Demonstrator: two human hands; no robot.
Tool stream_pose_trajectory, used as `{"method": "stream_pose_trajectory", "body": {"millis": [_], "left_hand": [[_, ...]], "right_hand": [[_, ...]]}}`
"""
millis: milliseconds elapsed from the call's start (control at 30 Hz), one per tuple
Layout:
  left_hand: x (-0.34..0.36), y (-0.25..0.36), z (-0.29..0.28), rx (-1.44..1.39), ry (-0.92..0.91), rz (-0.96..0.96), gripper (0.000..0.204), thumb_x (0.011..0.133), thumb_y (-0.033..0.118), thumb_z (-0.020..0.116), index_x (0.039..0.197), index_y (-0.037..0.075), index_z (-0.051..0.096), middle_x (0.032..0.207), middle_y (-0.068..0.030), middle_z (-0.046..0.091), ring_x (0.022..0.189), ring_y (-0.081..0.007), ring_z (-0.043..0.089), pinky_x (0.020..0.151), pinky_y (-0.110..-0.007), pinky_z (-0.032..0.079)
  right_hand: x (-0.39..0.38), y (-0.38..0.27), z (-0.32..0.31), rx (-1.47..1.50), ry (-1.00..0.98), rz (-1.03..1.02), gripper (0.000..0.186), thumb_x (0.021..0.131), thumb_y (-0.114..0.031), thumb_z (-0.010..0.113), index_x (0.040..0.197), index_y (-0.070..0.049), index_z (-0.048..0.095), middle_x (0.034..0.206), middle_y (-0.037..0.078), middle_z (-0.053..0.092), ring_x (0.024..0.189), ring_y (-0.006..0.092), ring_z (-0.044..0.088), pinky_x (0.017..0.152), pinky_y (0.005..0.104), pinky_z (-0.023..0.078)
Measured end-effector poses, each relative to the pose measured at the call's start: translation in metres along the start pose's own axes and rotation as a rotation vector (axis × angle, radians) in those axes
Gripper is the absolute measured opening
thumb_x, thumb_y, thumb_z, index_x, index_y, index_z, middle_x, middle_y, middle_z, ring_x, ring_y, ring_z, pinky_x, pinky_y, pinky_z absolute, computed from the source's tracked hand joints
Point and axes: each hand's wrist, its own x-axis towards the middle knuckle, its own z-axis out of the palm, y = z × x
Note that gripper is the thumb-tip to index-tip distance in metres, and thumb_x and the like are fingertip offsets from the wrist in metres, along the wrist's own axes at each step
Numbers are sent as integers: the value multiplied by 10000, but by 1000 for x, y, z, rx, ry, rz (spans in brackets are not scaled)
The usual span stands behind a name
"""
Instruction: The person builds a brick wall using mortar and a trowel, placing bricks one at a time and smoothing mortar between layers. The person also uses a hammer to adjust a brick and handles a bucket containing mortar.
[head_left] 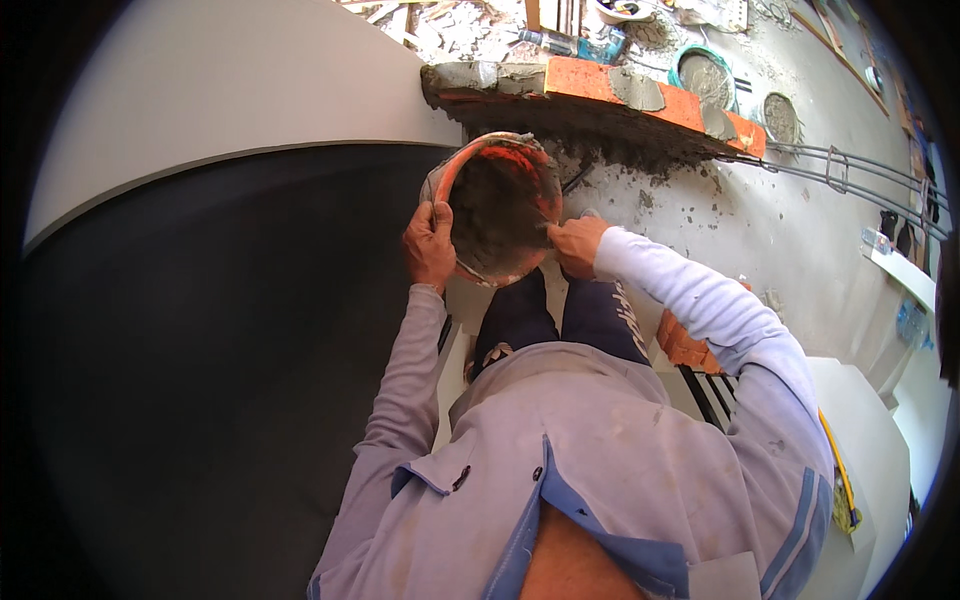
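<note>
An orange bucket (pixel 470 262), its inside coated with grey mortar (pixel 495 215), is tipped so that its mouth faces up toward me. On its left side my left hand (pixel 430 245) is closed over the rim, thumb at the inner edge. My right hand (pixel 578 244) is closed at the bucket's right rim. Whatever lies in its fingers is mostly hidden; it may be a tool handle reaching into the bucket. Just beyond the bucket runs a low brick wall (pixel 585 80) with mortar in its joints and smeared on its side.
Steel reinforcing bars (pixel 850 170) stick out from the wall's right end. Behind the wall stand a teal-rimmed tub (pixel 705 80) of mortar, another mortar container (pixel 780 118) and a blue power tool (pixel 600 48). A large dark panel (pixel 220 360) fills the left. Bricks (pixel 685 345) lie by my legs.
</note>
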Motion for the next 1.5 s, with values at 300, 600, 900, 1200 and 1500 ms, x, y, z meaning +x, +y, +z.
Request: {"method": "stream_pose_trajectory", "body": {"millis": [300, 600, 900, 1200, 1500], "left_hand": [[-32, -57, 12, -111, 168, -101, 433, 983, 337, 534, 715, 11, 435, 593, -32, 349, 578, -137, 350, 524, -344, 320], [-46, -110, 36, -273, 211, -506, 433, 995, 411, 480, 829, 12, 499, 670, -23, 433, 603, -120, 440, 558, -314, 359], [-51, -186, 21, -235, 125, -426, 476, 969, 449, 499, 892, -21, 498, 714, -37, 438, 643, -157, 446, 594, -340, 380], [-48, -229, 23, -175, 68, -396, 445, 958, 433, 546, 828, 9, 510, 697, -33, 462, 623, -133, 471, 564, -326, 378], [-31, -184, 22, -176, -63, -502, 418, 963, 424, 544, 855, 22, 511, 730, -11, 469, 663, -125, 478, 596, -314, 389]], "right_hand": [[-10, 46, -5, 727, -430, 21, 257, 954, -307, 524, 995, -60, 579, 654, 19, 495, 528, 107, 526, 441, 284, 460], [40, 62, -37, 472, 624, -219, 383, 872, -249, 629, 1168, -28, 525, 871, 157, 599, 700, 287, 615, 622, 410, 501], [192, 40, -43, 195, 972, 168, 250, 878, -187, 579, 1052, -70, 444, 972, 213, 577, 842, 434, 614, 725, 532, 507], [226, -3, -21, 679, 687, 170, 364, 929, -347, 507, 1027, 3, 528, 968, 337, 617, 984, 494, 584, 814, 522, 480], [184, 35, 7, 604, 698, 413, 321, 944, -297, 457, 1016, 12, 500, 1036, 314, 622, 970, 497, 590, 843, 551, 468]]}}
